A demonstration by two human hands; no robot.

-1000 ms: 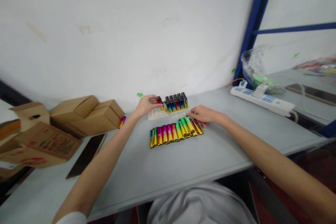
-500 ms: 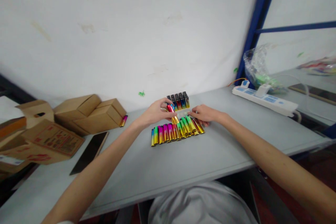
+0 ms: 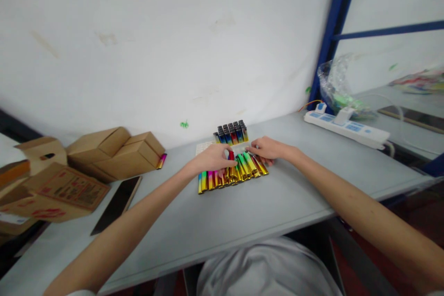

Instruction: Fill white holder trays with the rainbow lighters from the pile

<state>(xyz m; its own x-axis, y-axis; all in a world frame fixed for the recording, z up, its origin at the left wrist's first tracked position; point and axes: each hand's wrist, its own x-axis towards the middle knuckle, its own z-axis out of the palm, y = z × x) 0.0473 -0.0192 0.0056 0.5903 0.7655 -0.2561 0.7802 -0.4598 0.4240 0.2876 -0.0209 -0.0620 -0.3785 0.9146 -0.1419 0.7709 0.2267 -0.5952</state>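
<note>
Shiny gradient-coloured lighters (image 3: 247, 163) lie side by side on the grey table in a loose row. My left hand (image 3: 214, 157) is closed over the row, its fingers pinching a red and gold lighter (image 3: 231, 155) above the others. Behind stand several upright lighters with black tops (image 3: 233, 133), set in a whitish tray (image 3: 204, 148) that is partly covered by my left hand. My right hand (image 3: 266, 148) is at the tray's right side, thumb and finger closed at its edge; its other fingers curl beside the lying lighters.
Brown cardboard boxes (image 3: 114, 152) and an open carton (image 3: 65, 189) stand at the left. A dark phone (image 3: 117, 204) lies before them, and a single lighter (image 3: 161, 161) rests by the boxes. A white power strip (image 3: 347, 128) with plugs lies at the right, near clear plastic wrap (image 3: 335, 81).
My left hand has lowered the red lighter from over the tray toward the lying row, uncovering the tray's left part. My right hand has hardly moved. The view has shifted slightly.
</note>
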